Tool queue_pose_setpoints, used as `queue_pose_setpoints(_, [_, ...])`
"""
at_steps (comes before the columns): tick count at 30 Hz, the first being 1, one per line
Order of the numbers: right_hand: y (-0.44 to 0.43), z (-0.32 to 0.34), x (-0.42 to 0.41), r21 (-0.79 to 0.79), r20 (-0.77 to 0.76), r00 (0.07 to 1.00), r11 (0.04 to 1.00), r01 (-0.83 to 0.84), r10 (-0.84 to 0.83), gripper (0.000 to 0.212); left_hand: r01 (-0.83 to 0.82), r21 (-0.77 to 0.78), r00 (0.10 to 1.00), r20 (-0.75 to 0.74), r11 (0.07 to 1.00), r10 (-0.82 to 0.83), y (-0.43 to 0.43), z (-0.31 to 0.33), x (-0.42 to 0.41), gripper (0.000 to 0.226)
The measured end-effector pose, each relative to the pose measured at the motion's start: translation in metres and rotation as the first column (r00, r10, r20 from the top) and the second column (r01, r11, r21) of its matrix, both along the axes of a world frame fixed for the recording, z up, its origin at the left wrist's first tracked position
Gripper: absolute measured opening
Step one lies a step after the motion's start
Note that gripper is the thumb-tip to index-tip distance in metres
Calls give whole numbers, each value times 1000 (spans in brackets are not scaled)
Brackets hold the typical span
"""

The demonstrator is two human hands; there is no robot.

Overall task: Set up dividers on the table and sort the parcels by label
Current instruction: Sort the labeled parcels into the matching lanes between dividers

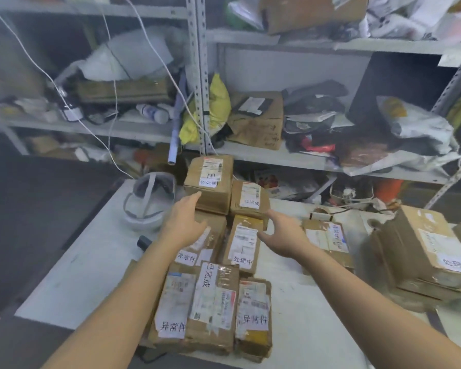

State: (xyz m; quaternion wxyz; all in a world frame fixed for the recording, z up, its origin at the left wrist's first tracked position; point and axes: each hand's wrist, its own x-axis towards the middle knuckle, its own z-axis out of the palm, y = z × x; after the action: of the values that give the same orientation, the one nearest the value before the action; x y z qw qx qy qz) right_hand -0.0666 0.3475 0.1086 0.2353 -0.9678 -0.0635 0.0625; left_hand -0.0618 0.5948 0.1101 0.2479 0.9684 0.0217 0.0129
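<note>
Several brown cardboard parcels with white labels lie packed together in the middle of the white table [77,262]. My left hand [185,218] reaches forward with straight fingers touching the front of the tall far parcel [210,182]. My right hand [282,235] hovers open, fingers spread, beside a narrow labelled parcel [244,242] and below a smaller far parcel [249,199]. Three labelled parcels [213,302] lie side by side at the near edge. No divider is visible.
More parcels sit at the right: a flat one [328,241] and a large stacked box [426,249]. A white helmet [147,201] rests at the table's far left. Cluttered metal shelves [200,75] stand behind the table. Dark floor lies to the left.
</note>
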Motion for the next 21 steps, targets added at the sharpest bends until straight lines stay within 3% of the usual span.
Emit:
queue_pose_setpoints(5, [6,-9,41,-35,-37,999,999,-4,3,65,-22,67,1000,4,998,22,16,0,22,70])
queue_pose_setpoints(13, [22,-18,105,2,-29,999,999,-39,39,65,3,269,999,-47,963,10,26,11,64,62])
queue_pose_setpoints(21, [52,-36,148,-4,-84,996,1000,-21,21,65,65,334,995,-99,940,-33,49,-8,115,63])
